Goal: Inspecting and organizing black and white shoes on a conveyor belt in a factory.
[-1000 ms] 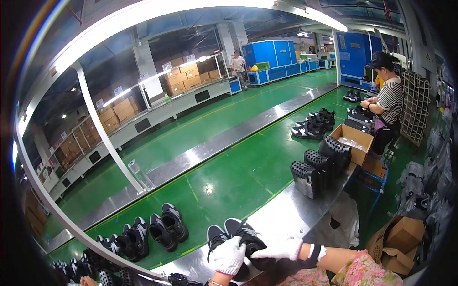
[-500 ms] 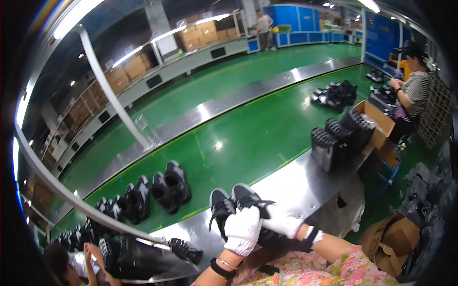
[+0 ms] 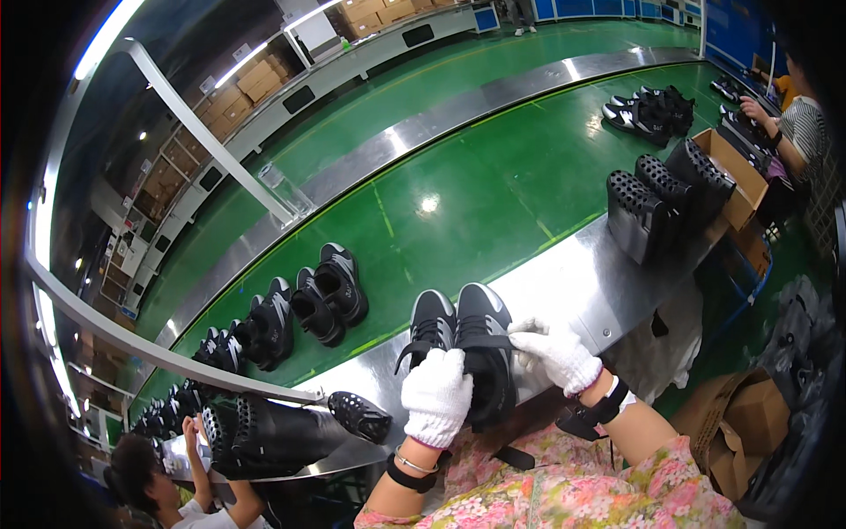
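At black shoes [image 3: 482, 305], hands [image 3: 438, 397] apart, right fingers [image 3: 531, 341] seemingly pinched.

Left hand [image 3: 438, 397] and right hand [image 3: 559, 354]: white knitted gloves [image 3: 432, 413], purple-edged. Black wristbands [image 3: 610, 402], both sides; silver bangle [image 3: 414, 464], left. Pink floral top [image 3: 573, 498].

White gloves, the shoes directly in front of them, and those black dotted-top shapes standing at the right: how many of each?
White gloves: 2
Shoes directly in front: 2
Black dotted-top shapes at the right: 3 visible
Total: 7
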`<state>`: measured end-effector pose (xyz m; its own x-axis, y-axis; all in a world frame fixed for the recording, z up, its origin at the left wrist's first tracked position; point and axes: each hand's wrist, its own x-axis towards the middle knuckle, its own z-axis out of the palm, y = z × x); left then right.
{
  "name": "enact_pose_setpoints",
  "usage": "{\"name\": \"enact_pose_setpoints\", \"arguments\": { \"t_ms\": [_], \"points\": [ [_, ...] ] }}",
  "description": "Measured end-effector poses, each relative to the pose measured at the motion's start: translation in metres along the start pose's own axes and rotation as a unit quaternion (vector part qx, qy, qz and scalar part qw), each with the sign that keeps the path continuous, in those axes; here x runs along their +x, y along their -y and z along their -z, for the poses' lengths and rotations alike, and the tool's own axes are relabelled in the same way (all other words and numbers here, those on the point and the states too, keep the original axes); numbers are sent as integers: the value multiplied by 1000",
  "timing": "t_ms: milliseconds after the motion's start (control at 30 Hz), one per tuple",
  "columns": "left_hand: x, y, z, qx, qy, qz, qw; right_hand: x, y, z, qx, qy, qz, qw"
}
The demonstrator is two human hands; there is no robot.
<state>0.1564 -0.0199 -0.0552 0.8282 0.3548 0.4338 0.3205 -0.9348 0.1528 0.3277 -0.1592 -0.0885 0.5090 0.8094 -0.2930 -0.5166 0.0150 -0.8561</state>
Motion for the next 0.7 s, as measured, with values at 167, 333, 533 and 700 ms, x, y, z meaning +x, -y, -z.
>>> {"name": "enact_pose_setpoints", "arguments": {
  "t_ms": [167, 333, 533, 700],
  "points": [
    [-2, 0, -2, 16, -6, 22, 1000, -14, -6, -3, -51, 8, -12, 999],
    [2, -2, -7, 19, -1, 22, 1000, -26, -19, -7, -123, 23, -49, 991],
    [0, 0, 0, 28, 0, 49, 998, -61, -14, -5, -343, 63, 18, 937],
    [10, -14, 4, -2, 68, 79, 995, -77, -5, -47, -590, 73, 316, 740]
  ]
}}
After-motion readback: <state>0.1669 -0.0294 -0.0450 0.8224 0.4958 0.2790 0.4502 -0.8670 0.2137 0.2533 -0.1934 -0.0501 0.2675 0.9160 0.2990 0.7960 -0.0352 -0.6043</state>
